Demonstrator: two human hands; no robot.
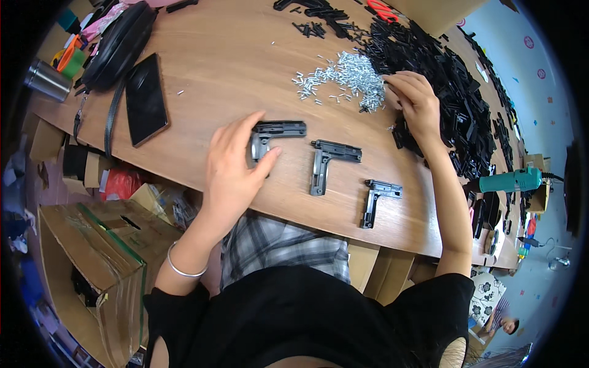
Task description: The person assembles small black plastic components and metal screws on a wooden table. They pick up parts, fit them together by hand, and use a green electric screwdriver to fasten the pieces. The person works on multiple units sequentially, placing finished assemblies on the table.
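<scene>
My left hand curls around a black pistol-shaped plastic part, thumb on one side of its handle and fingers on the other. Part of that handle is hidden by the hand. To its right lie two more black pistol-shaped parts, one in the middle and a smaller-looking one nearer the right. Over the right edge of a heap of small silvery pins, my right hand has thumb and fingertips pinched together. What sits between those fingertips is too small to make out.
A large pile of black plastic parts spreads to the right of the pins, with red-handled scissors behind. A teal power screwdriver is at the far right. Left on the table are a phone, a black case and a steel cup.
</scene>
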